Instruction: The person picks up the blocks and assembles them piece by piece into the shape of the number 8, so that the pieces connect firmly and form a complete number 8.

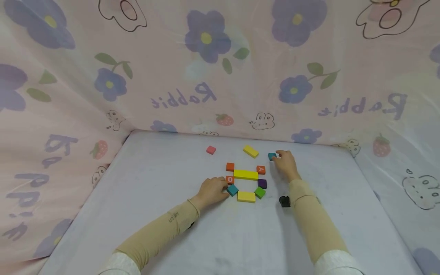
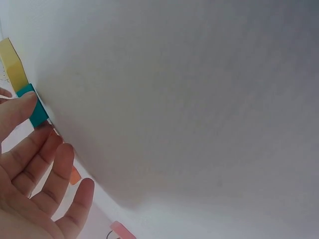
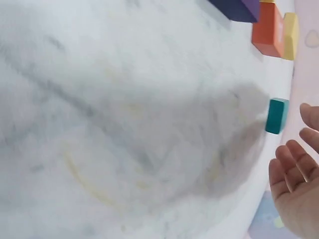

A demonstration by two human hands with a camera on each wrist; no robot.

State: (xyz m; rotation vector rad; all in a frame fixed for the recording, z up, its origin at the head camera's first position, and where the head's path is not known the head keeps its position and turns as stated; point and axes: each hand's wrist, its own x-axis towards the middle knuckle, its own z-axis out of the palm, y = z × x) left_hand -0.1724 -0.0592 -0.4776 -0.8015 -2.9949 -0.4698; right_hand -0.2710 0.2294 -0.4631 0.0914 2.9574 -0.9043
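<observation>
My left hand (image 1: 212,191) pinches a teal block (image 1: 232,190) at the lower left of a ring of coloured blocks. In the left wrist view, the thumb and index finger lie at that teal block (image 2: 39,110), with the other fingers spread apart. Farther back on the right, my right hand (image 1: 286,165) is beside a second teal block (image 1: 272,156). Seen from the right wrist, its fingers are loosely bent and a small gap parts them from this teal block (image 3: 276,116). The ring includes yellow blocks (image 1: 245,175), a purple block (image 1: 262,183) and a green block (image 1: 260,192).
Orange-red blocks (image 1: 261,169) stand at the ring's corners, some with white letters. A pink block (image 1: 211,149) and a loose yellow block (image 1: 251,151) lie farther back. Beside the right forearm is a black object (image 1: 284,201). Printed fabric (image 1: 220,76) rises behind the white surface.
</observation>
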